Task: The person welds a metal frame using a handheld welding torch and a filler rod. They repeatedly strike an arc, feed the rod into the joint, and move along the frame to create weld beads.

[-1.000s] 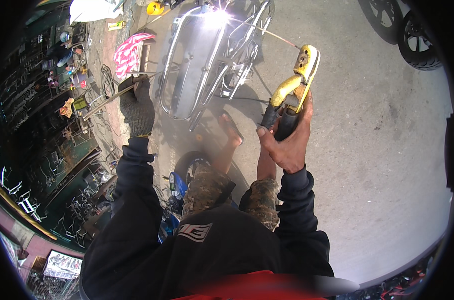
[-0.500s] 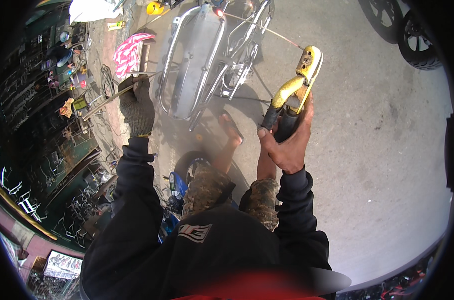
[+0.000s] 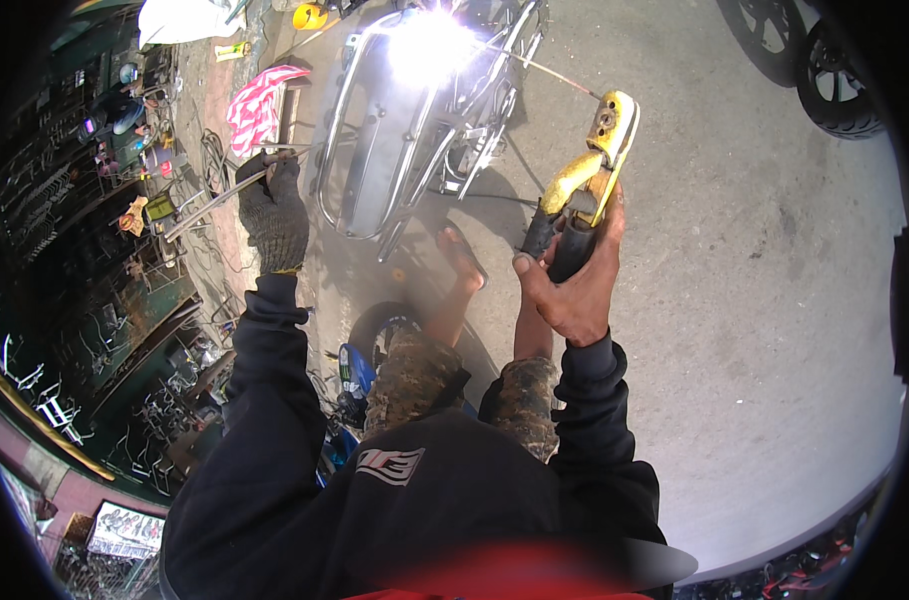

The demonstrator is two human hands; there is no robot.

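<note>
My bare right hand is wrapped round the dark handle of a yellow electrode holder. Clamped in its jaw, a thin welding rod slants up and left to a blinding white arc. The arc burns at the far end of a tubular metal frame with a grey panel; its glare hides the contact point. On the left, my gloved left hand is closed around thin metal rods, which cross beneath its fingers. This hand is apart from the frame.
A red-and-white striped cloth hangs beyond my left hand. Two black wheels stand at the far right. A blue motorcycle part is beside my left leg. Metal parts crowd the left side. A dark cable crosses the concrete.
A small orange glow at the rod's tip has become a large white arc with sparks. My right hand and the electrode holder have shifted slightly left; my left hand stays nearly still.
</note>
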